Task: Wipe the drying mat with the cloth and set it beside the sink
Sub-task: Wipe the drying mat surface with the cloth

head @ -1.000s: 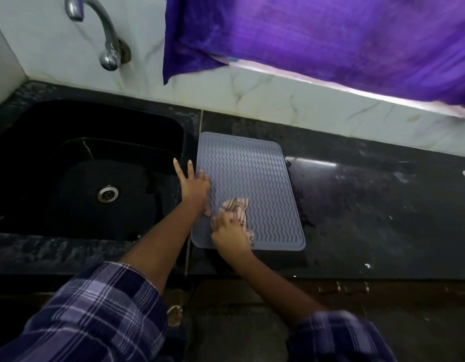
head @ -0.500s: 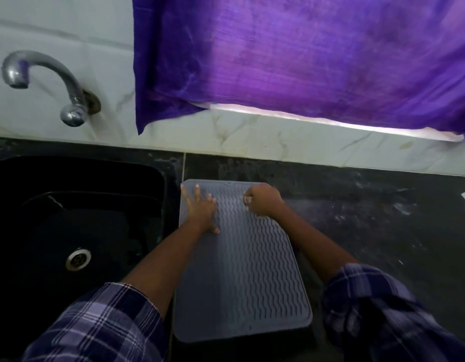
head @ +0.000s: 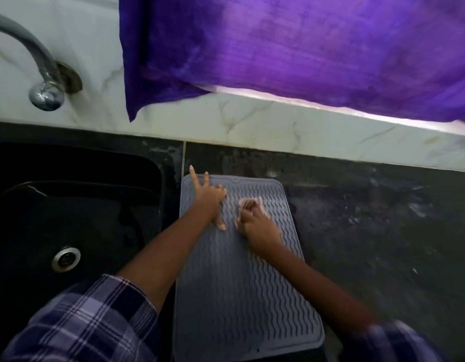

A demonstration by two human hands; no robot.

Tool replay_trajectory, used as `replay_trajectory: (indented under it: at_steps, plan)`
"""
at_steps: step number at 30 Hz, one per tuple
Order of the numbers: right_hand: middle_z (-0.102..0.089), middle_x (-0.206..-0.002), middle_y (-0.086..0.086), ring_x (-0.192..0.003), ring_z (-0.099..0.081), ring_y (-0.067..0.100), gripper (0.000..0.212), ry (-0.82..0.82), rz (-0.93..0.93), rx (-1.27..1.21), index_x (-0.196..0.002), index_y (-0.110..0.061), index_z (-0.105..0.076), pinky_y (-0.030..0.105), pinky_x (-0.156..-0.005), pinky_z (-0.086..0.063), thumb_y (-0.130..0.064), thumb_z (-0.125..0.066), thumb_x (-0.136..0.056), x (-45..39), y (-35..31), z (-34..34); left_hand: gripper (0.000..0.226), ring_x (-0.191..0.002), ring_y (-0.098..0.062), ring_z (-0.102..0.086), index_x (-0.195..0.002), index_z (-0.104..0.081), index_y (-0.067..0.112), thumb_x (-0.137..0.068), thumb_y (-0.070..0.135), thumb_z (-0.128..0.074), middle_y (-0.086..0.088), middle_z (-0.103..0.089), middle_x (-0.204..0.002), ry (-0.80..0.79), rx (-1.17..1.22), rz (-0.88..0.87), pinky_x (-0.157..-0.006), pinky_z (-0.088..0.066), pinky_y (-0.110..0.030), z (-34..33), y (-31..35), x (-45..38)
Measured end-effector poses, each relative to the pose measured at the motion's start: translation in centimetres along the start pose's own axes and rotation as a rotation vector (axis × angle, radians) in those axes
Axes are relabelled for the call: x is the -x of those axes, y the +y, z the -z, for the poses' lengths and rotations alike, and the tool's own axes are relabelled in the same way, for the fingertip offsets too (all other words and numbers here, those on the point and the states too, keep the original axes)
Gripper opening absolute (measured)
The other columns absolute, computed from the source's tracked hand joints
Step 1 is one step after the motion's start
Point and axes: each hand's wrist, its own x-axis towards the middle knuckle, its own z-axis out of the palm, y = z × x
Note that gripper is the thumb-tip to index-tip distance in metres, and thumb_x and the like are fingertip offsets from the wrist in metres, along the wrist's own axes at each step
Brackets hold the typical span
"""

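The right hand [head: 254, 226] bunches the cloth [head: 248, 203] near the drying mat's [head: 241, 296] far end (long axis toward the person); the left hand [head: 209, 199] presses flat, fingers spread.

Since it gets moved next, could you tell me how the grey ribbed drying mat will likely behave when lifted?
The grey ribbed drying mat looks thin and rubbery, so it would probably flop. It lies flat, so it should not roll. The left hand pressing it suggests that it slides under wiping.
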Motion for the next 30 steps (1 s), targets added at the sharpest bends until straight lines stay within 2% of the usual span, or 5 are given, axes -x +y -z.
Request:
replay_trajectory:
  at_steps: [5,13,17,21,30]
  plan:
    - [-0.064,-0.090,0.012,-0.087,-0.059,0.024,0.025,-0.118,-0.091,-0.052,-0.097,-0.007,-0.068,0.035,-0.078,-0.047,-0.028,-0.057,-0.090,-4.5,2.4,6.6,0.119,-0.147,-0.043,0.010,-0.153,-0.015,0.023,-0.060,0.074,-0.068,-0.003,-0.012,-0.162,-0.011,-0.009,0.020,-0.102,0.009,-0.079,0.3,0.7,0.4]
    - [-0.063,-0.120,0.019,-0.112,-0.057,0.032,0.028,0.072,-0.001,0.341,-0.116,0.000,-0.059,0.039,-0.095,-0.043,-0.007,-0.044,-0.094,-6.4,-1.7,2.0,0.112,-0.148,-0.039,0.010,-0.151,-0.024,0.028,-0.059,0.072,-0.071,0.000,-0.018,-0.161,-0.054,0.000,0.054,-0.101,0.011,-0.080,0.4,0.8,0.0]
    - [-0.052,-0.135,0.020,-0.125,-0.048,0.034,0.037,-0.126,0.086,0.303,-0.123,-0.001,-0.056,0.046,-0.098,-0.046,-0.020,-0.052,-0.092,0.7,-1.7,0.2,0.113,-0.147,-0.042,0.008,-0.150,-0.027,0.024,-0.058,0.071,-0.073,-0.003,-0.019,-0.161,-0.025,0.001,0.046,-0.100,0.011,-0.081,0.3,0.9,0.0]
    - [-0.064,-0.091,0.007,-0.094,-0.062,0.024,0.026,-0.125,-0.079,0.008,-0.091,-0.012,-0.066,0.034,-0.080,-0.047,-0.035,-0.054,-0.091,-2.9,1.4,5.3,0.119,-0.147,-0.043,0.011,-0.152,-0.020,0.021,-0.058,0.072,-0.072,-0.005,-0.014,-0.162,-0.027,0.009,0.050,-0.100,0.011,-0.080,0.2,1.0,0.1]
    - [-0.054,-0.124,0.017,-0.115,-0.051,0.032,0.032,0.046,-0.154,0.012,-0.116,-0.006,-0.060,0.038,-0.096,-0.043,-0.027,-0.049,-0.095,-5.1,0.4,2.3,0.107,-0.148,-0.041,0.008,-0.144,-0.039,0.026,-0.055,0.072,-0.073,-0.003,-0.030,-0.157,-0.042,-0.015,0.072,-0.099,0.012,-0.080,0.1,1.2,-0.2]
